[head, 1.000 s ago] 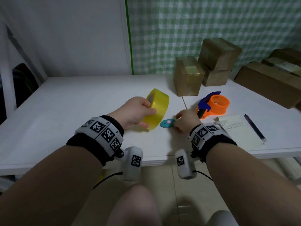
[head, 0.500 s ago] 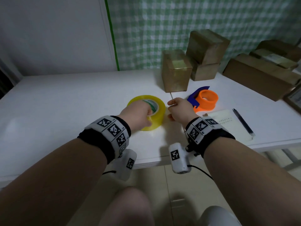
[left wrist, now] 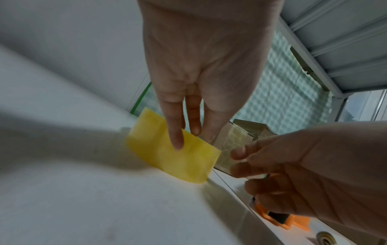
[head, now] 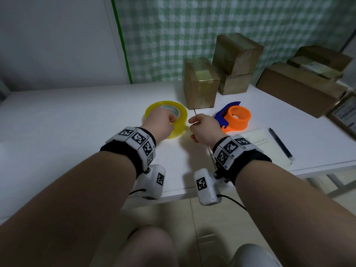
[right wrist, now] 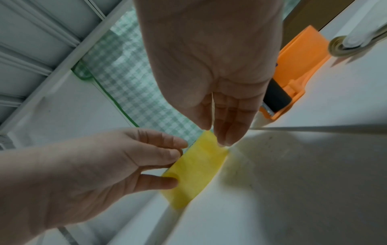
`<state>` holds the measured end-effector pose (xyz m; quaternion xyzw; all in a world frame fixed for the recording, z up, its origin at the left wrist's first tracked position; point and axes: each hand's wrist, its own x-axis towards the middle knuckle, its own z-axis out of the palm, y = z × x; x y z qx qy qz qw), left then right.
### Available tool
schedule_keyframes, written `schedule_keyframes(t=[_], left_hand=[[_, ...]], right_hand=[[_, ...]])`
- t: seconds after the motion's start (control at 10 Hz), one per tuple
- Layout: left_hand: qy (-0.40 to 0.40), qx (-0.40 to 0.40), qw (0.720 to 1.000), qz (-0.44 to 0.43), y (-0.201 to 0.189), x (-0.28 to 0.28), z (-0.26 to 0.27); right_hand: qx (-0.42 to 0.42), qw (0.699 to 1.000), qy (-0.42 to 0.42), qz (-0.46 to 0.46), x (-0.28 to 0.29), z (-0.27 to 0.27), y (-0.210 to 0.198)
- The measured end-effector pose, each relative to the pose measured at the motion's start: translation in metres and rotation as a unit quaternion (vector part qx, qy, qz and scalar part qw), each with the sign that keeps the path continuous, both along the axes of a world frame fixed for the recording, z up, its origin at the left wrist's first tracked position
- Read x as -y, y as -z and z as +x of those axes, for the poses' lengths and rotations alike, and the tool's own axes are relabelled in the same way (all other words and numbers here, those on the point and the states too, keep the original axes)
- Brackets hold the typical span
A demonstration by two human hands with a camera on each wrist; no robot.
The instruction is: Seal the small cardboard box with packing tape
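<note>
White laminate, smooth and matte, makes up the table [head: 67, 120], with a green-and-white checked cloth [head: 192, 31] hanging behind it. Along the far right sits a long flat carton [head: 300, 91] of dull brown cardboard, and left of it two squat boxes stacked [head: 235, 60], the upper one skewed on the lower.

The small cardboard box [head: 200, 87] stands upright on the table just beyond both hands, a glossy strip of clear tape already running over its top and down the near face. Right of it lies an orange plastic tape dispenser [head: 238, 118] with a blue guard, then a lined notepad [head: 265, 143] with a dark pen [head: 280, 143] lying along its right edge.

The yellow roll of packing tape [head: 167, 118] lies flat (translucent, slightly waxy-looking, with a printed paper core). The left hand [head: 159, 124] rests on it, fingertips [left wrist: 178, 142] down over its rim, the fingers fairly straight rather than wrapped around it. The right hand [head: 206, 130] is beside the roll with fingers curled close together, thumb and forefinger meeting as though pinching a thin clear film; whether tape is actually between them I cannot tell.
</note>
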<state>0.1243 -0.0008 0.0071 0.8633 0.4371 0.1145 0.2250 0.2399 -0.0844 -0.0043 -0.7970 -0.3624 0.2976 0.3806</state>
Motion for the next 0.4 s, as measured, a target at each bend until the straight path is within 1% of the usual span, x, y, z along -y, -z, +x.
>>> schedule_keyframes(t=[0.1,0.2,0.3,0.4], left_hand=[[-0.017,0.005,1.0,-0.001,-0.005,0.001,-0.009],[-0.04,-0.007,0.999,0.0,-0.015,0.0,-0.019],[-0.041,-0.026,0.998,-0.028,-0.029,0.0,-0.026],[-0.05,0.012,0.997,-0.059,-0.044,0.005,-0.033]], right_hand=[[-0.001,1.0,-0.005,0.0,0.003,0.001,-0.001],[0.009,1.0,0.001,0.016,0.006,0.0,-0.004],[0.022,0.999,0.001,0.046,0.011,-0.004,-0.014],[0.031,0.995,0.015,0.09,0.014,-0.005,-0.026]])
